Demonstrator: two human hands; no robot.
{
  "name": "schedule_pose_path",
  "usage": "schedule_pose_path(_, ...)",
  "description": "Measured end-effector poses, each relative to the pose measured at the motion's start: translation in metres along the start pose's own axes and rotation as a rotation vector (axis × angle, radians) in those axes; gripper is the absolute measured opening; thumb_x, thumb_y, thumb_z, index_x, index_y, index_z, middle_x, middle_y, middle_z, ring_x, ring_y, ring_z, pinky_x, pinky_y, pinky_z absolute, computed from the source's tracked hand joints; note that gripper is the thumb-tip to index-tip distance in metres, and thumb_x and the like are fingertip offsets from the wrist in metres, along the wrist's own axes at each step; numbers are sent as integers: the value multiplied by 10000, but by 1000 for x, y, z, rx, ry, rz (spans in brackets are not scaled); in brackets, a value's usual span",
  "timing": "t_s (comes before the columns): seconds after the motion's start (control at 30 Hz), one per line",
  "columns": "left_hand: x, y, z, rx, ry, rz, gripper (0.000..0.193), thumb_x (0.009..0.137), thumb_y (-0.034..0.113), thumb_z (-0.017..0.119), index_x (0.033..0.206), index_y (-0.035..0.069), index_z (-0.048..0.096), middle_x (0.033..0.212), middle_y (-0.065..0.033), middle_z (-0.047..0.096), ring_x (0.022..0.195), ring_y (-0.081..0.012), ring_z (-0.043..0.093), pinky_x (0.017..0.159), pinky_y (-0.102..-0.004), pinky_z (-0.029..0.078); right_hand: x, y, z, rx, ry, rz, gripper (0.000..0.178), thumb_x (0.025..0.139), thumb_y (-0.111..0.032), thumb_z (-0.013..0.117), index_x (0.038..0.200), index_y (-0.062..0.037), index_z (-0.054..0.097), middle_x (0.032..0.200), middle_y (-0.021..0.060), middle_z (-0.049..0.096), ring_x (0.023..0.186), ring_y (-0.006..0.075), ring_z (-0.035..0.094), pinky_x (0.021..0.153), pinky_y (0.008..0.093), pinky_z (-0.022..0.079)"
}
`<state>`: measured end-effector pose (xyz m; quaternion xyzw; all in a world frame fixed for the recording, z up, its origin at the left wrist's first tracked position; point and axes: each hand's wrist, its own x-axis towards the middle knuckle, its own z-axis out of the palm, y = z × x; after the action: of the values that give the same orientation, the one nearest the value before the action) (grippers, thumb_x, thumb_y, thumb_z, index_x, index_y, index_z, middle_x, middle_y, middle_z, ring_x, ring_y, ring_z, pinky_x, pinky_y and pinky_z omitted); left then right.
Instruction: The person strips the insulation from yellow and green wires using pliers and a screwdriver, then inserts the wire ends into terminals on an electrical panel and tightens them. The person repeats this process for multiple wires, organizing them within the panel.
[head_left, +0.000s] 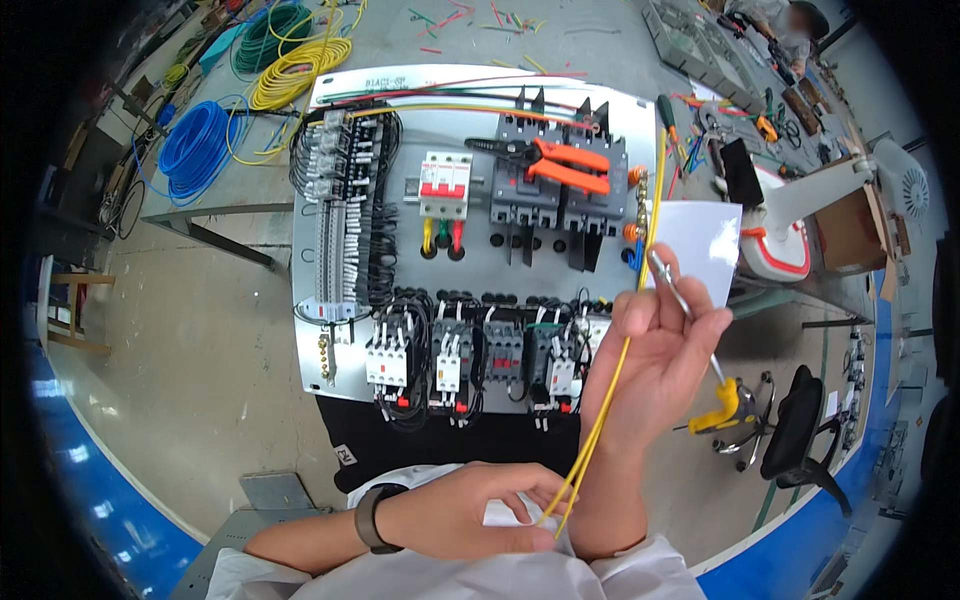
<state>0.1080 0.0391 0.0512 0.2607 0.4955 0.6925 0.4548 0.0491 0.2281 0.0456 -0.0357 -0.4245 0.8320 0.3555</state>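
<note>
My right hand (655, 340) is raised over the right side of a grey electrical panel (480, 225). It grips a thin screwdriver (690, 320) with a yellow handle and pinches a yellow wire (612, 375). The wire runs up along the panel's right edge and down to my left hand (465, 515), which holds its lower end near my chest. A watch sits on my left wrist. The panel carries terminal blocks, a red-and-white breaker (445, 185), black breakers and a row of contactors (470, 355).
Orange-handled pliers (560, 165) lie on the black breakers. A white paper sheet (700, 245) rests at the panel's right. Coils of blue (195, 140), yellow (295, 70) and green wire lie at upper left. A tool-covered bench, another person and black chairs (800, 430) are on the right.
</note>
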Motion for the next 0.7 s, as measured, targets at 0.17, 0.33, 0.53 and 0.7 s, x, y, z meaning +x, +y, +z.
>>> schedule_pose_path(0.17, 29, 3, -10, -552, -77, -153, 369, 1121, 239, 506, 1376, -20, 569, 1207, -130, 720, 1106, -188, 705, 942, -320, 548, -4, -5, 0, 45, -23, -23, 533, 1150, -464, 294, 1250, -69, 638, 1323, 294, 653, 682, 117, 568, 691, 267, 457)
schedule_pose_path(0.33, 33, -4, -9, -549, -44, -175, 237, 1049, 161, 652, 1218, -5, 633, 1032, -85, 745, 927, -139, 725, 804, -266, 568, -4, -8, -8, 135, -64, 34, 519, 1151, -458, 300, 1237, -90, 656, 1321, 271, 663, 716, 134, 580, 733, 300, 463)
schedule_pose_path(0.53, 20, -1, -26, -318, 82, -252, 209, 1013, 140, 709, 1150, -8, 657, 972, -49, 735, 858, -83, 698, 737, -235, 556, 6, -13, -26, 99, -89, 148, 515, 1150, -449, 308, 1224, -74, 653, 1310, 263, 673, 788, 173, 631, 855, 404, 510)
schedule_pose_path(0.7, 14, 3, -36, -206, 137, -256, 171, 989, 93, 720, 1080, -36, 656, 954, -61, 723, 865, -84, 690, 779, -245, 575, 7, -19, -43, 34, -237, 205, 519, 1150, -430, 294, 1220, -36, 626, 1286, 304, 663, 854, 213, 683, 1103, 569, 475)
